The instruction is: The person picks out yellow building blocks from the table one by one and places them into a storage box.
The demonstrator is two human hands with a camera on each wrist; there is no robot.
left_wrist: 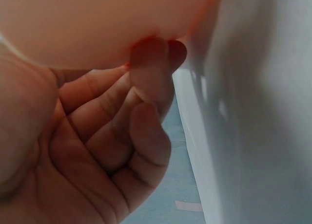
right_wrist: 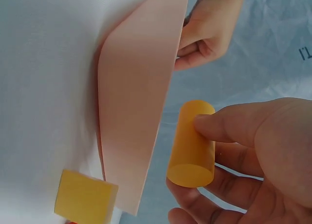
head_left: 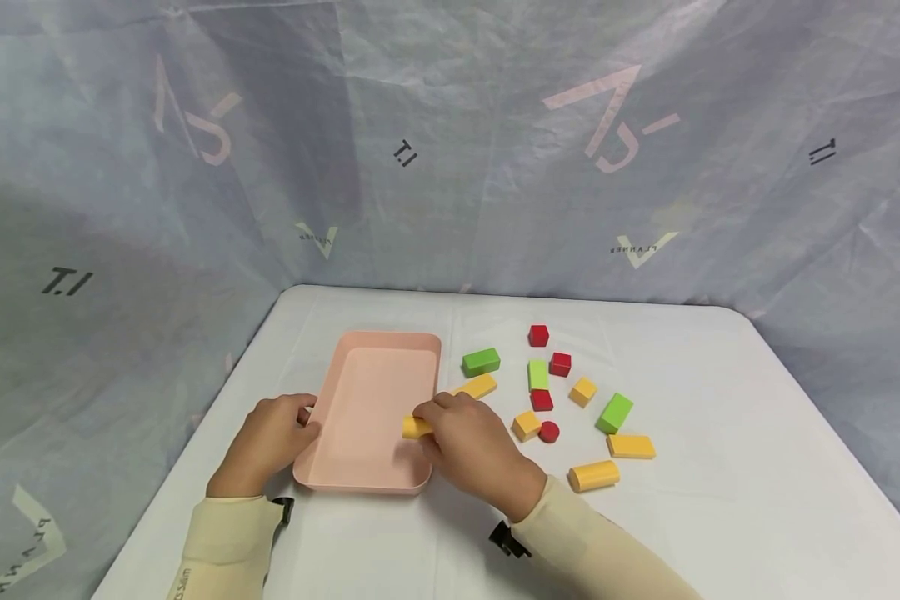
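Note:
A shallow pink tray point(head_left: 378, 375) lies on the left part of the white table. My left hand point(head_left: 270, 442) grips its left edge, the thumb at the rim. In the left wrist view the curled fingers point(left_wrist: 151, 73) meet the tray's outer wall from below. Over the tray's right rim, my right hand point(head_left: 476, 450) pinches a yellow cylinder block point(right_wrist: 192, 143) between thumb and fingers. One end of that cylinder sticks out above the tray floor in the head view. Behind the right hand a yellow rectangular block point(head_left: 478, 386) is partly hidden.
Right of the tray lie green blocks point(head_left: 482, 362), red cubes point(head_left: 538, 336), yellow cubes point(head_left: 527, 426), a red round block point(head_left: 549, 432), a flat yellow block point(head_left: 632, 447) and another yellow cylinder point(head_left: 594, 476). A grey printed cloth point(head_left: 465, 183) hangs behind the table.

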